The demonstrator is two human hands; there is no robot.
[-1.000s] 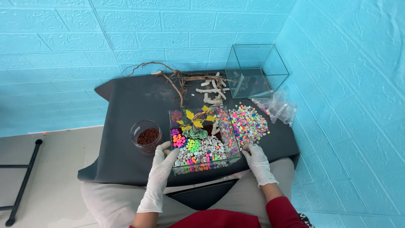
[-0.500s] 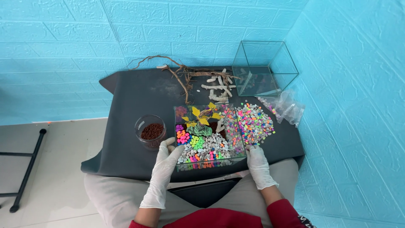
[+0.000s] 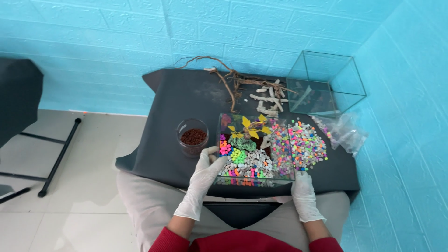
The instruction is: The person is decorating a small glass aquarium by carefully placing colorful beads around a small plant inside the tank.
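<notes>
Both gloved hands stayed gripping glass tank (image 3: pixel 254 149) near corners, L (image 3: pixel 205 172) & R (image 3: pixel 303 189); long axis runs left-right.

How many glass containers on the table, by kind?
Glass tanks: 2 (decorated tank held by left hand and right hand; empty tank)
Round cups: 1 (cup of brown granules)
Total: 3
</notes>
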